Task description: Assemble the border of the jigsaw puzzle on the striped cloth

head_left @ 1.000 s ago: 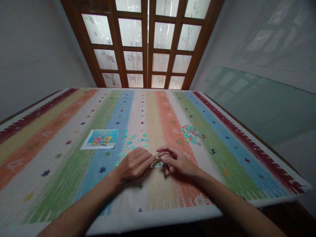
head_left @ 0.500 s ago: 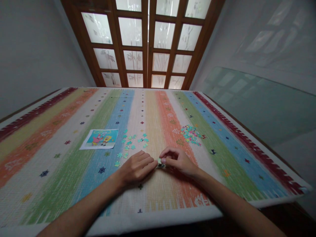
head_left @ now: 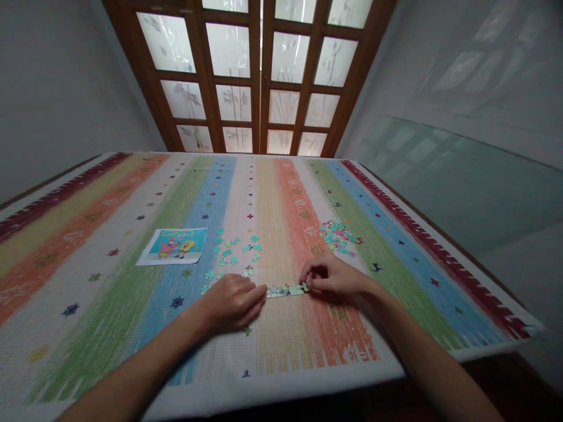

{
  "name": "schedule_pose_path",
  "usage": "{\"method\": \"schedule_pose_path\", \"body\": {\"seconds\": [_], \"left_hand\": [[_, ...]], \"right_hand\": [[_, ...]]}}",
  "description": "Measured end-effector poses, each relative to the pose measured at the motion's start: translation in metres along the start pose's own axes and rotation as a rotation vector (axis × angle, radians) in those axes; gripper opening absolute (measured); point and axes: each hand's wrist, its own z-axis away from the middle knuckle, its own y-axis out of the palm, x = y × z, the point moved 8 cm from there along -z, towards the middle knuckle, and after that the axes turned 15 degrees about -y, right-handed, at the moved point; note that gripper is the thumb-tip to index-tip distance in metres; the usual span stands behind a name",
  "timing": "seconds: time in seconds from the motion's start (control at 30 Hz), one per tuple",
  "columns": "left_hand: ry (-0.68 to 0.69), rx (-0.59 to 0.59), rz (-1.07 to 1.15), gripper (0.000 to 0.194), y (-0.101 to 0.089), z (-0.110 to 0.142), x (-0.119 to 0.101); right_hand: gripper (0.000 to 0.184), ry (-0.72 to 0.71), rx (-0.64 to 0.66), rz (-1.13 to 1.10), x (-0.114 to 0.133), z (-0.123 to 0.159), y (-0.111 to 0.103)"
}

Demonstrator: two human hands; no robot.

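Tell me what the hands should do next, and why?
Perhaps the right hand should gently press down its end of the puzzle strip, because it is right there, while the left hand is at the other end and could probably steady it.

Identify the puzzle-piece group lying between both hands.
The straight strip, running from the left hand to the right hand; the loose scatter and dense pile lie beyond them.
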Motion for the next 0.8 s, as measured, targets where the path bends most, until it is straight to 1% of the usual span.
{"method": "schedule_pose_path", "body": {"seconds": [0.2,0.33,0.63,0.8], "left_hand": [[-0.006,0.030,-0.003,0.023,0.0016,0.0017,0.0033],[-0.020,0.067,-0.007,0.025,0.0052,0.0017,0.0055],[-0.052,0.082,0.018,0.024,0.0082,0.0014,0.0091],[-0.051,0.087,0.008,0.027,0.0095,0.0021,0.0092]], "right_hand": [[0.019,0.004,0.047,0.050,-0.0027,0.0018,0.0012],[0.018,0.030,0.029,0.096,-0.0036,0.0014,0.0014],[0.013,0.046,0.009,0.208,0.0015,0.0008,0.0023],[0.010,0.066,0.010,0.217,-0.0006,0.0012,0.0043]]}}
